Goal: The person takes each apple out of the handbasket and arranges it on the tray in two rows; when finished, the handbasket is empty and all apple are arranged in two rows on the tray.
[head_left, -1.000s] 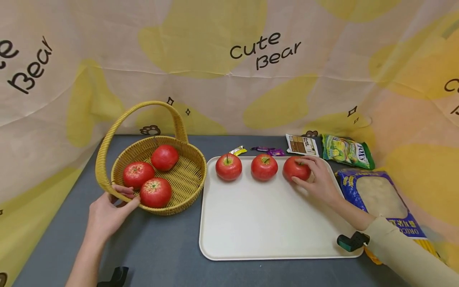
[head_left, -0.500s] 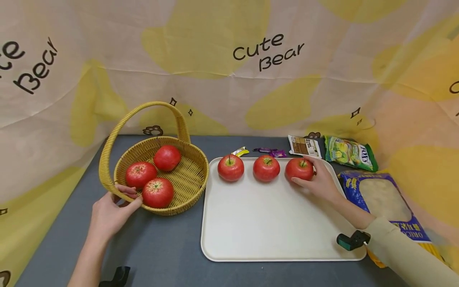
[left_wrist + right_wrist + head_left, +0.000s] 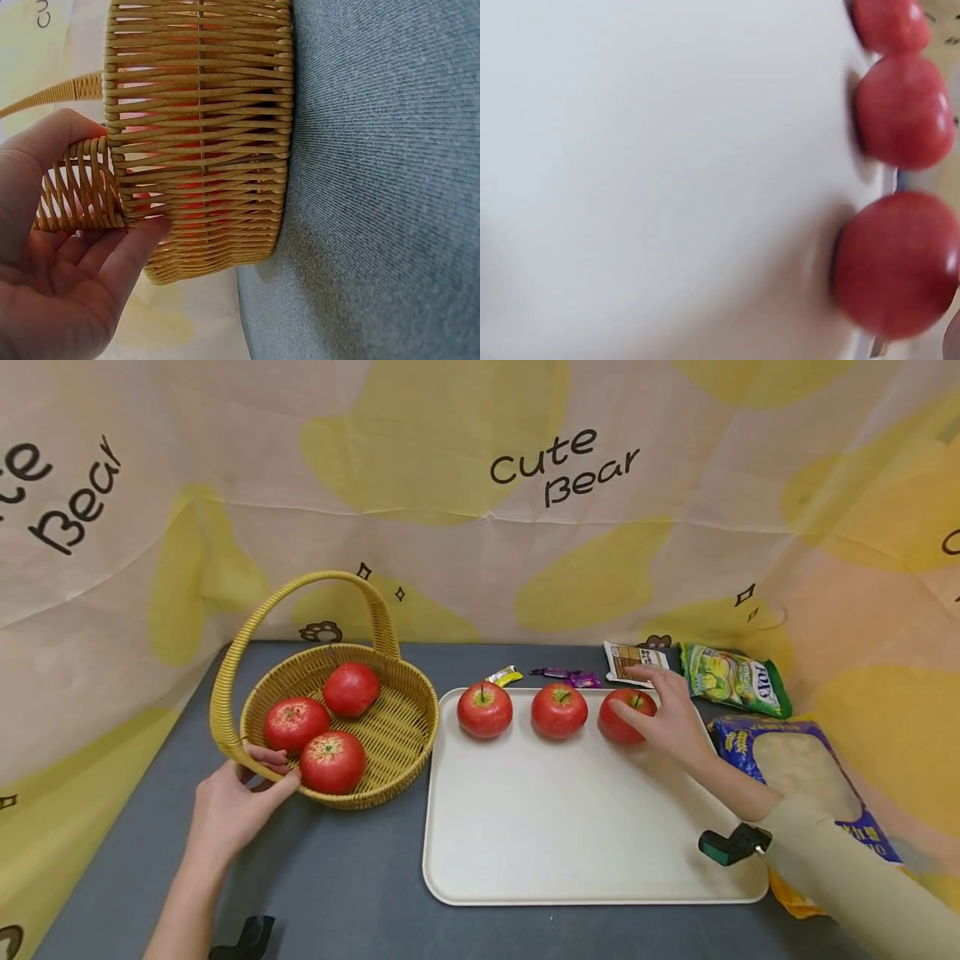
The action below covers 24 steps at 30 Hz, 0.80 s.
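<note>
My left hand (image 3: 228,810) grips the near left rim of a yellow wicker basket (image 3: 416,760), where the handle's base meets it. The left wrist view shows the thumb and fingers around that woven handle (image 3: 82,180). Three red apples (image 3: 332,762) lie inside the basket. On the white tray (image 3: 540,835), three more apples sit in a row along the far edge: a left one (image 3: 484,710), a middle one (image 3: 558,711) and a right one (image 3: 611,727). My right hand (image 3: 675,727) hovers at the right apple, fingers spread and loosely bent, partly covering it in the head view.
Behind the tray lie a yellow wrapped sweet (image 3: 504,676), purple sweets (image 3: 582,680) and a brown-and-white packet (image 3: 626,658). A green snack bag (image 3: 735,679) stands at the back right, with a blue food bag (image 3: 806,768) beside the tray. A printed cloth (image 3: 450,485) hangs behind.
My right hand held the right apple on the tray earlier; its fingers have now come off it and lifted. The left hand keeps its grip on the basket. The view shifted slightly.
</note>
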Each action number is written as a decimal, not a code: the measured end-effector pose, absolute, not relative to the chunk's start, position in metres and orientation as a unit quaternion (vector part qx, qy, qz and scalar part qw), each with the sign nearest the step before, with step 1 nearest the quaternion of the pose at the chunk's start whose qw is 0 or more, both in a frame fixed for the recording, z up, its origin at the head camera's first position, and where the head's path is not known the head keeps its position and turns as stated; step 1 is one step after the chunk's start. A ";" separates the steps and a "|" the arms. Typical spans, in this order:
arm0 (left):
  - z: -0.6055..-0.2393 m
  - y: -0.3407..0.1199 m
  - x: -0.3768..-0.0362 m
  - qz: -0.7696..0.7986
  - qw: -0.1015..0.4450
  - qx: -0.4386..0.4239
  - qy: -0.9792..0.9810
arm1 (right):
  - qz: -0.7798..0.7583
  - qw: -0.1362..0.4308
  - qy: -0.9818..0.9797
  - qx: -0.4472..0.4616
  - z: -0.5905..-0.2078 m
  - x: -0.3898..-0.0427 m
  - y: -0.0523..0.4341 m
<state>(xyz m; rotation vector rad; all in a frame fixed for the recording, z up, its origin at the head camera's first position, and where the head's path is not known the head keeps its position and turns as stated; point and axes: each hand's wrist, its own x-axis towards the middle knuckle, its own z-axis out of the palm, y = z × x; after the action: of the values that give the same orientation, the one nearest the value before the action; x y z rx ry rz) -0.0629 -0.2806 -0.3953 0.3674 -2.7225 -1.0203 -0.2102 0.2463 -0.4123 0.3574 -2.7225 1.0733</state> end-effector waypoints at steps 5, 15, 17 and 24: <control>-0.395 -0.280 -0.062 -0.357 0.101 0.126 -0.920 | 0.408 0.108 -0.893 0.156 -0.397 -0.217 0.209; -0.396 -0.280 -0.064 -0.357 0.106 0.120 -0.921 | 0.471 0.035 -0.841 0.264 -0.387 -0.218 0.099; -0.396 -0.280 -0.064 -0.357 0.105 0.118 -0.921 | 0.473 0.014 -0.832 0.290 -0.386 -0.215 0.076; -0.396 -0.282 -0.062 -0.358 0.101 0.119 -0.921 | 0.413 -0.087 -0.810 0.407 -0.380 -0.210 -0.005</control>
<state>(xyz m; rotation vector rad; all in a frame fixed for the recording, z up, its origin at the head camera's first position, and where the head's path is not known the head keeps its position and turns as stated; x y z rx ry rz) -0.0619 -0.2821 -0.3956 0.3515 -2.7198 -1.0572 -0.2096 -0.0055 -0.3803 1.3533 -2.6976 1.3743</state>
